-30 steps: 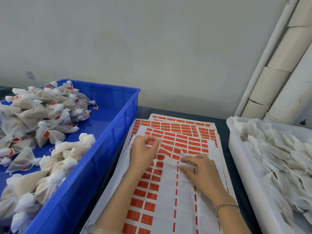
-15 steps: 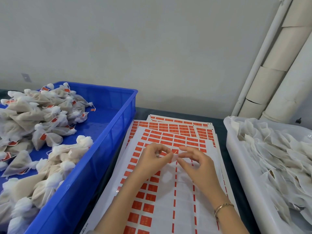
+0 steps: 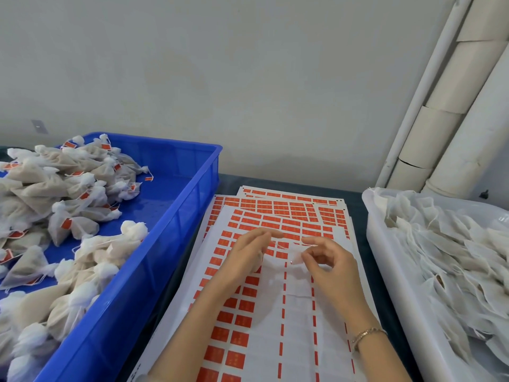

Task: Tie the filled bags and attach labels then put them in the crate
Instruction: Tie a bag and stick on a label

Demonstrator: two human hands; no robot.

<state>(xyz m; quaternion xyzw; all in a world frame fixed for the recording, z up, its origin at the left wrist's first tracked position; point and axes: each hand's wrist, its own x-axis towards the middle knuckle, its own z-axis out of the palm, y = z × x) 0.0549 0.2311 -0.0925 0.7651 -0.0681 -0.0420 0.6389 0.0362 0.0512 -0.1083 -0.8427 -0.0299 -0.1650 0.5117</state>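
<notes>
While both hands hover over stacked white sheets of small orange rectangular labels (image 3: 297, 326), the left hand (image 3: 248, 256) holds its fingers nearly straight and together. The right hand (image 3: 329, 261) curls thumb and forefinger toward a faint translucent scrap (image 3: 295, 255); whether they pinch it cannot be told. Tied, labelled white mesh bags (image 3: 68, 224) fill the blue plastic crate (image 3: 165, 244) at left. Peeling one label slowly by its corner should avoid tearing.

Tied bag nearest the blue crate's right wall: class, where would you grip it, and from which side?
Probably grip the bag at its bunched white neck, from above: it is narrow and pokes up free, and the crate wall blocks the right.
</notes>
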